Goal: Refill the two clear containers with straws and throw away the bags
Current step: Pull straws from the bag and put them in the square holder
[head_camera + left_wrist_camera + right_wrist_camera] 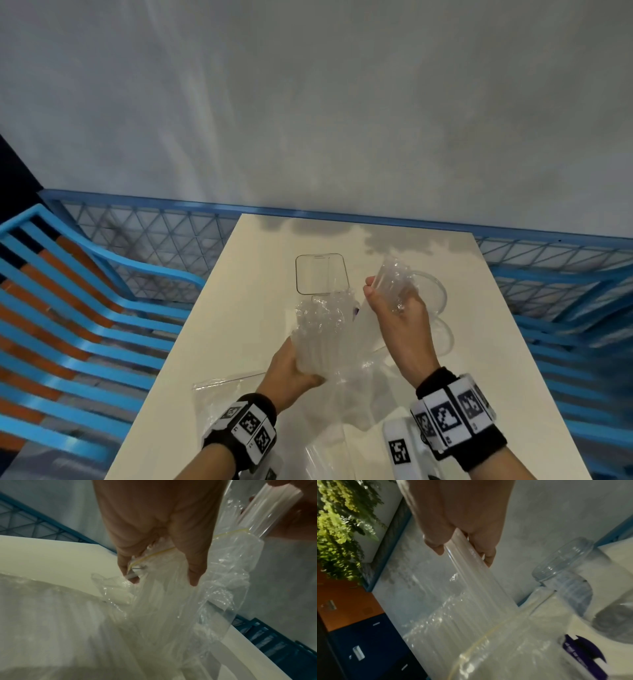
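Observation:
Over the white table [239, 308] my left hand [291, 370] grips a crumpled clear zip bag [320, 329] around its lower part; its fingers [195, 574] pinch the plastic by the yellow zip line. My right hand [394, 308] holds a bundle of clear straws [390, 277] by its upper end, tilted up and right, with the lower end still inside the bag. The straws [471, 566] run down from my right fingers into the bag [488, 649]. A square clear container [322, 274] stands just behind the bag. A round clear container [436, 294] stands behind my right hand.
A second clear bag [219, 397] lies flat on the table near my left wrist. Blue slatted chairs [85, 308] stand on the left and a blue mesh fence [164, 240] runs behind the table. A purple label [583, 654] shows on the bag.

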Available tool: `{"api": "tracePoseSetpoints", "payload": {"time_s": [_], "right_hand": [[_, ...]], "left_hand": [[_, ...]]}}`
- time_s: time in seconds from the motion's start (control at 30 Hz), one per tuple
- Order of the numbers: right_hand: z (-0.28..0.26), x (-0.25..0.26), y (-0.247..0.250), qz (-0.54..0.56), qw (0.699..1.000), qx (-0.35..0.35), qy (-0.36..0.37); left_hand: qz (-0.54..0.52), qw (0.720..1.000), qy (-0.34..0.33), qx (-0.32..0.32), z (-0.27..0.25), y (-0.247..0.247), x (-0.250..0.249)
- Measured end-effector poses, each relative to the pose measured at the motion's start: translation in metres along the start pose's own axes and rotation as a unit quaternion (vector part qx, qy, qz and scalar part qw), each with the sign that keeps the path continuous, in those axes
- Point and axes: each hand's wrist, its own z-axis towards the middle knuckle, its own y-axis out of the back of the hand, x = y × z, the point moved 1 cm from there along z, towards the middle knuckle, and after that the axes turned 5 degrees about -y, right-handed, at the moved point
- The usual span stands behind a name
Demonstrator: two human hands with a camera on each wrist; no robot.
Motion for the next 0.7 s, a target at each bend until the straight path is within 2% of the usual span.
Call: {"api": "tracePoseSetpoints", "payload": {"time_s": [0.1,0.2,0.4,0.57,0.7], "right_hand": [[0.007,0.009,-0.002,0.034,0.999,-0.036,-0.015],[0.015,0.029,0.000,0.057,0.997,-0.048,0.001],[0.049,0.101,0.024,0.061,0.996,-0.001,0.066],[0.097,0.162,0.026,0.162,0.979,-0.013,0.120],[0.127,0.146,-0.014,0.127,0.983,-0.045,0.126]], "left_hand": [[-0.005,1.000,0.017,0.008,0.003,0.003,0.004],[0.002,1.000,0.024,0.020,0.009,0.005,0.008],[-0.001,0.998,0.048,0.029,0.015,0.008,0.014],[-0.007,0.998,0.052,0.033,0.014,0.008,0.010],[-0.010,0.998,0.064,0.023,0.012,0.005,0.010]]}}
